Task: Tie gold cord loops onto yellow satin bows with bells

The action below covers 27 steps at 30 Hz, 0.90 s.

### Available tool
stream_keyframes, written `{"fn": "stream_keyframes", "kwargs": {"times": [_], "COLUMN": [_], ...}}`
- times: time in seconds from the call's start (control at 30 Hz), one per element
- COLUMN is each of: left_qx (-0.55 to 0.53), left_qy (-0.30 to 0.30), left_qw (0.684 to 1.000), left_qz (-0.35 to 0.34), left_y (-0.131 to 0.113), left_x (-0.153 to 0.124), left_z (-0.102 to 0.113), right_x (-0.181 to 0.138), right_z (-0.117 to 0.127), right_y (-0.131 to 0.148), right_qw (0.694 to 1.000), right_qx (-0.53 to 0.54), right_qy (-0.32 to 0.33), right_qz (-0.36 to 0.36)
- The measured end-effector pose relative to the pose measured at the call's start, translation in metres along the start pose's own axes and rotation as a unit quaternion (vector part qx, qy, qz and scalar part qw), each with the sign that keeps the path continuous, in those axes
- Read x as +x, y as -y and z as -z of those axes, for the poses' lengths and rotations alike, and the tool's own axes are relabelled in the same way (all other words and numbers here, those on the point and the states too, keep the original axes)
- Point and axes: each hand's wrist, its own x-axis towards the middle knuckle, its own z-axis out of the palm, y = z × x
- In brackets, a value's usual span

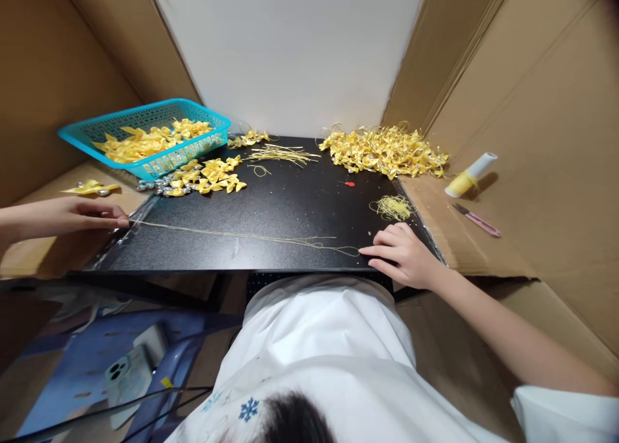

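A thin yellow cord (pixel 242 235) stretches across the black tabletop between my hands. Its left end is pinched in the fingertips of my left hand (pixel 99 213), at the table's left edge. Toward the right, the cord ends in a narrow loop, with a short loose strand beside it. My right hand (pixel 406 256) rests on the table with thumb and forefinger apart; the forefinger's tip touches the end of the loop. Just beyond that hand lies a tangled bundle of yellow cord (pixel 394 207).
Yellow ribbon bows fill a blue basket (pixel 72 135), with loose bows (pixel 217 175) and silver bells beside it. Cut cord lengths (pixel 283 154) lie at the back, near a large heap of bows (pixel 382 147). Thread snips (pixel 478 220) and a white tube (pixel 478 166) are at right.
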Motion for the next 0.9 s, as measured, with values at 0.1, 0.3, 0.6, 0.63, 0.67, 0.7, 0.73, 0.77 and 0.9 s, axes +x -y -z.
{"fn": "stream_keyframes", "kwargs": {"times": [0.1,0.3,0.6,0.63,0.67,0.7,0.73,0.77,0.9], "left_qx": [-0.008,-0.001,0.006,0.006,0.005,0.004,0.003,0.003,0.004], "left_qy": [0.001,-0.002,-0.010,-0.011,-0.011,-0.010,-0.009,-0.008,-0.005], "left_qw": [1.000,1.000,1.000,1.000,1.000,1.000,1.000,1.000,1.000], "left_qz": [0.010,0.000,0.004,0.008,0.009,0.010,0.010,0.009,0.009], "left_y": [0.003,0.003,-0.008,-0.009,-0.010,-0.010,-0.010,-0.008,0.000], "left_x": [0.001,0.000,-0.003,-0.003,-0.003,-0.003,-0.003,-0.002,-0.001], "left_z": [-0.001,-0.002,-0.002,-0.002,-0.001,-0.001,-0.001,-0.001,-0.002], "right_x": [0.023,0.070,0.048,0.044,0.041,0.039,0.039,0.041,0.058], "right_z": [0.000,-0.021,-0.015,-0.012,-0.010,-0.008,-0.007,-0.007,-0.013], "right_y": [0.004,0.014,-0.001,-0.004,-0.006,-0.007,-0.006,-0.005,0.008], "right_qw": [1.000,0.998,0.993,0.992,0.992,0.992,0.993,0.995,0.998], "right_qx": [0.017,0.001,-0.105,-0.112,-0.114,-0.111,-0.103,-0.089,-0.031], "right_qy": [-0.003,0.059,0.056,0.057,0.057,0.057,0.055,0.053,0.055], "right_qz": [-0.013,0.006,0.012,0.008,0.003,-0.003,-0.008,-0.012,-0.001]}}
